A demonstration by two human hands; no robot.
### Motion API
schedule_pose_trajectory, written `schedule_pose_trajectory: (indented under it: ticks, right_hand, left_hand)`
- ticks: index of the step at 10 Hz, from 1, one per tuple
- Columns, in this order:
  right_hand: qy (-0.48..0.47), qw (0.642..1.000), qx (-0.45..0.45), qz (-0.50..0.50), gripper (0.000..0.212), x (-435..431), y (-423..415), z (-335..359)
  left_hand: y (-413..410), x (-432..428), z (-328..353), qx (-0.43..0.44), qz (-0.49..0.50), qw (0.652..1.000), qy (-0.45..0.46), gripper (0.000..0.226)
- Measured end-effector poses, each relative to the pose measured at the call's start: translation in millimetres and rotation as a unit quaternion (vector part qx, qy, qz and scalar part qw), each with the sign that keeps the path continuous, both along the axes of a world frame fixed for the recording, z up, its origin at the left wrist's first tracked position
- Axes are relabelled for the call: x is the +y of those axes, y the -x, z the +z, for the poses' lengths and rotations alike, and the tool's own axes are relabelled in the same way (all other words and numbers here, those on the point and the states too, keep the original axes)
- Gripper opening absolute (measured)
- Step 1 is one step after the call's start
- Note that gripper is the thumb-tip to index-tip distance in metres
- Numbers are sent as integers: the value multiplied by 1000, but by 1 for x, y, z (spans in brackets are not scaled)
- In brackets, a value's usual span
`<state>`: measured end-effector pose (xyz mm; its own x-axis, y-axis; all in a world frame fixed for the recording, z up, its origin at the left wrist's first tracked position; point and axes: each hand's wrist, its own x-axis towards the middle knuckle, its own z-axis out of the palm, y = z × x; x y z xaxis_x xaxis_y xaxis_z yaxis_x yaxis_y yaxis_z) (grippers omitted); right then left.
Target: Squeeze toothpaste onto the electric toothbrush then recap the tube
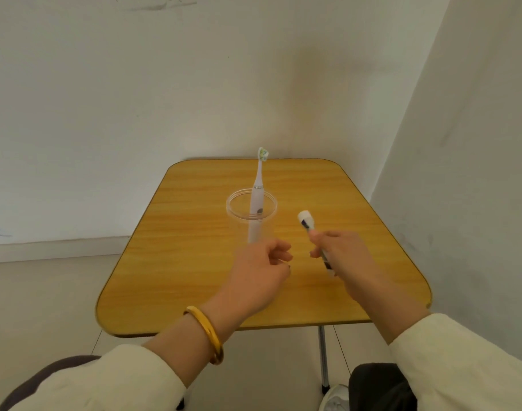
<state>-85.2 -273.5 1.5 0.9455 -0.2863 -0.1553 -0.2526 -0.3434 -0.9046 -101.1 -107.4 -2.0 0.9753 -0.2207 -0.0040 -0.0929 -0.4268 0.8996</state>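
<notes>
A yellow wood-grain surface (194,262) with rounded corners is sitting in a white-walled corner, smooth and slightly glossy. On it a clear plastic cup (251,213), thin-walled and round, is standing upright and holding the electric toothbrush (258,197), whose white handle is leaning against the rim with the bristle head pointing up. The left hand (262,271), wearing a gold bangle (208,333) at the wrist, is hovering just in front of the cup with fingers loosely curled and gripping nothing. The right hand (340,253) is closing around the lower body of the toothpaste tube (313,235), whose white cap (305,216) is still on and pointing up toward the cup. The tube is likely light and soft, so it should give under pressure; holding it at mid-body seems best for squeezing, while the small cap probably wants a fingertip pinch. The toothbrush looks rigid, smooth and possibly slippery, best taken by its thick handle, and the light cup could tip as it is being lifted out.
</notes>
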Motion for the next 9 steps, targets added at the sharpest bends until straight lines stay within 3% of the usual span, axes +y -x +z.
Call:
schedule_pose_trajectory:
  ticks: [2,4,7,9]
  right_hand:
    - [91,996,17,8,36,19,-13,-14]
    - [141,989,26,31,42,27,-17,-20]
    - [107,994,15,27,31,19,-16,-23]
    - [49,996,-68,-30,29,20,4,-13]
  left_hand:
    - [-8,-15,-4,113,23,992,57,37]
    - [-14,-16,-6,124,47,990,57,33]
    - [-18,-10,-14,94,20,994,42,27]
    - [-2,0,-1,21,29,999,-22,29]
